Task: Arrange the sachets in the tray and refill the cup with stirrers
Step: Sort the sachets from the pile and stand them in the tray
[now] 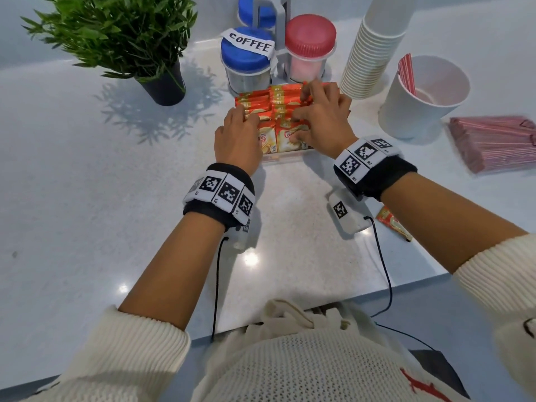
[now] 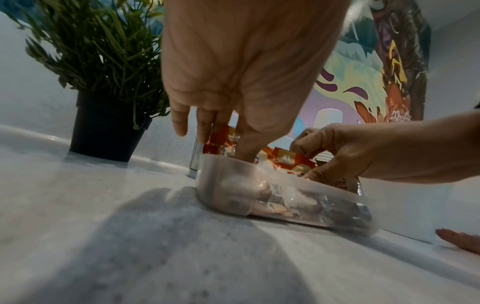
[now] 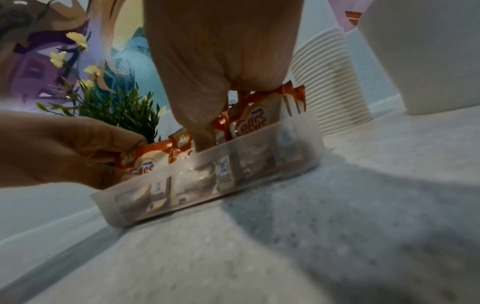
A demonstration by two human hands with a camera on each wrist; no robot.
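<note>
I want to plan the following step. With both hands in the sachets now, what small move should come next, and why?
Probably the right hand should let go and fetch the loose red sachet lying on the white counter near the right forearm. The red-and-cream sachets already stand in rows in the clear plastic tray, where both hands are busy, and the left hand could hold a gap for it.

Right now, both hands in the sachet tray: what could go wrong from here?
1. The sachets stand packed upright in the light translucent tray; with the left hand and right hand both working among them, a row may topple or the tray may slide.
2. One stray sachet lies by the right forearm and could be overlooked or swept off.
3. The cup holds few stirrers; the refill is not yet done.
</note>
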